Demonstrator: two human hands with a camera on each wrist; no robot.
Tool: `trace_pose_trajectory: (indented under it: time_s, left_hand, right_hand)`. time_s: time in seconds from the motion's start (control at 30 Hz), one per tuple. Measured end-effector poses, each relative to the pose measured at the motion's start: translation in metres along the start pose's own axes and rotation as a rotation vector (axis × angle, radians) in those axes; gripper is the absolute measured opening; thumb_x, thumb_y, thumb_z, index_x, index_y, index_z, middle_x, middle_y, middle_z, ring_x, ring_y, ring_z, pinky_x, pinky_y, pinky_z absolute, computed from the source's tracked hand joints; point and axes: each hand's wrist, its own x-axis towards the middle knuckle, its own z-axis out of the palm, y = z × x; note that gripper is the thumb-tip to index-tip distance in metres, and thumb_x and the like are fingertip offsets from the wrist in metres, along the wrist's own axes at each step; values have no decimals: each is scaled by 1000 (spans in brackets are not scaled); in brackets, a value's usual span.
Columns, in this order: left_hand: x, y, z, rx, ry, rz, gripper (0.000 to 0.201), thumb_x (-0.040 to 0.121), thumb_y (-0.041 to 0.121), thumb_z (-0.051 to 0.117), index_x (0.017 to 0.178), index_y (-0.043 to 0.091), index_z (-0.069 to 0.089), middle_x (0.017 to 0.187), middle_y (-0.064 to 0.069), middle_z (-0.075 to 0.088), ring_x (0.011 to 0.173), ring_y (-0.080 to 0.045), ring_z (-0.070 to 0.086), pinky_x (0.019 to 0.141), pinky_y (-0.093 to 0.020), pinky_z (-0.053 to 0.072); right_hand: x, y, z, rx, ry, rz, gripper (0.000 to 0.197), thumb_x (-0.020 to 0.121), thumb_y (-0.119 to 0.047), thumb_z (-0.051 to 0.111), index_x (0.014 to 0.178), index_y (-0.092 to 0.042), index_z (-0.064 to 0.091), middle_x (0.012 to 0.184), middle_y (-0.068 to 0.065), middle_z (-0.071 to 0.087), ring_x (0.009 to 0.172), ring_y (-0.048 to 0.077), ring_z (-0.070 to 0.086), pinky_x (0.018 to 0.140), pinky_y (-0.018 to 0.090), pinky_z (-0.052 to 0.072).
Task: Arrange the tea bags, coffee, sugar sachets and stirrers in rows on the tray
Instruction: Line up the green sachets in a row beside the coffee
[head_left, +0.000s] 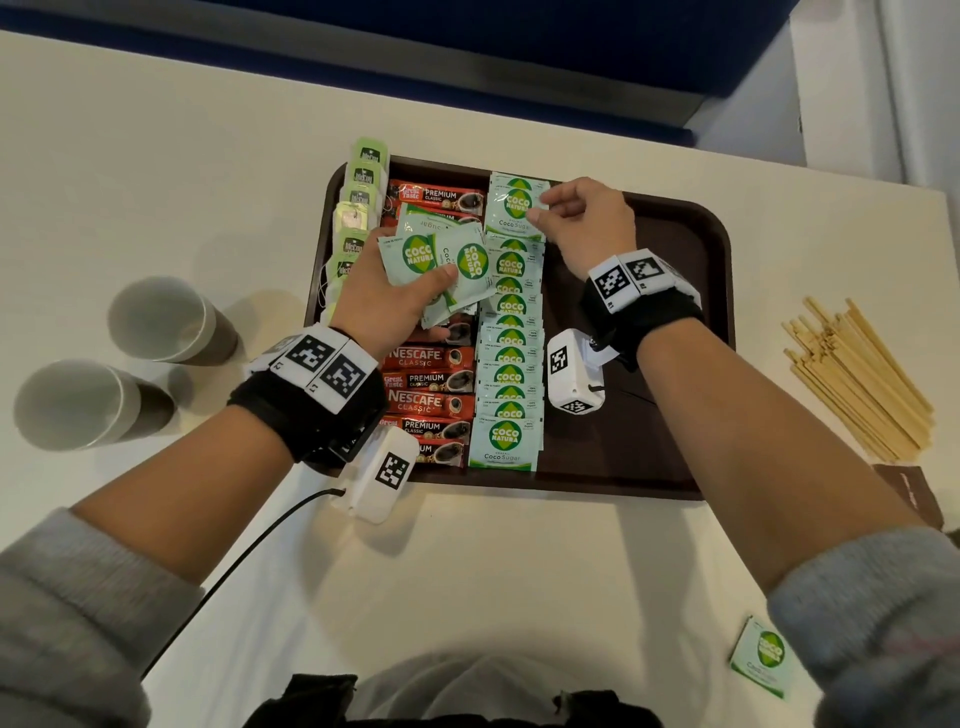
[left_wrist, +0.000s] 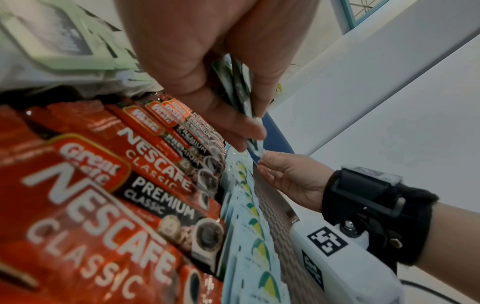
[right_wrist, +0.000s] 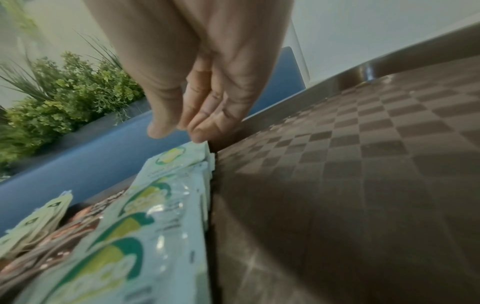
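Two paper cups (head_left: 161, 319) left of our tray (head_left: 675, 249), wooden stirrers (head_left: 857, 379) right. Our left hand (head_left: 387, 296) grips a sugar sachet bundle (head_left: 447, 265) over the coffee sticks (head_left: 431, 379). Right hand (head_left: 584, 221) pinches the sachet row's (head_left: 511, 338) far sachet (head_left: 517, 205).

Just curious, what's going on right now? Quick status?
Left hand grips spare pale-green sugar sachets. Right hand pinches top sachet of row on brown plastic tray. Wooden stirrers still off tray.
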Motion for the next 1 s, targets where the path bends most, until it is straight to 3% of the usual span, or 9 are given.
trace_pose_trajectory:
  time_s: [0.1,0.2,0.27,0.37,0.5,0.63,0.8,0.9,1.0]
  left_hand:
    - [-1,0,4,4,-5,10,49,84,15,70,125,6,44,114,-10,67,88,-24,71,49,-31,57]
    - [-3,0,7,2,-20,26,43,84,15,70,118,8,45,113,-10,66,86,-24,71,48,-31,56]
    - [-4,0,10,6,-22,40,38,84,15,70,113,15,46,113,-10,66,87,-25,70,48,-31,57]
    - [-6,0,12,6,-28,52,38,84,16,70,114,14,46,113,-10,66,87,-23,70,47,-29,55]
    - [-7,0,12,-12,-13,44,38,85,16,69,112,16,43,112,-8,65,81,-19,69,46,-28,55]
    - [-6,0,10,-18,11,59,42,86,16,68,119,9,43,111,-11,65,78,-17,69,44,-26,54]
    - [-5,2,14,32,16,91,35,85,10,67,110,13,43,96,2,63,67,3,66,48,-15,51]
    - [-5,2,15,1,17,77,34,85,10,68,106,17,43,103,-4,65,71,-7,68,46,-23,54]
    - [-3,3,15,-31,29,69,34,87,11,66,109,16,40,112,-10,64,79,-18,69,44,-27,54]
  right_hand:
    - [-15,-8,1,47,-112,-61,15,82,-43,67,85,-28,64,88,-3,67,85,16,66,83,34,55]
    - [-29,-15,1,144,-247,-112,16,77,-43,71,81,-28,65,83,0,67,83,22,66,81,43,56]
    - [-34,-17,1,157,-308,-115,18,72,-37,78,79,-29,64,82,4,65,77,20,64,79,41,57]
    - [-35,-17,1,138,-332,-112,24,68,-26,83,76,-28,60,74,-2,60,70,11,57,76,36,54]
    - [-35,-19,-2,166,-332,-127,25,76,-16,76,78,-28,55,70,-5,60,62,9,58,67,28,52]
    - [-32,-20,-6,155,-334,-192,25,80,-11,71,85,-34,61,87,0,61,78,15,59,77,36,54]
    - [-32,-25,-7,158,-409,-216,24,78,-12,74,97,-25,70,92,-10,66,89,5,60,85,26,53]
    - [-30,-22,-4,179,-314,-174,21,71,-21,80,87,-30,69,81,-9,64,81,11,59,80,35,54]
    - [-29,-17,-6,208,-309,-94,24,74,-20,78,94,-19,65,75,3,62,73,17,62,68,29,56]
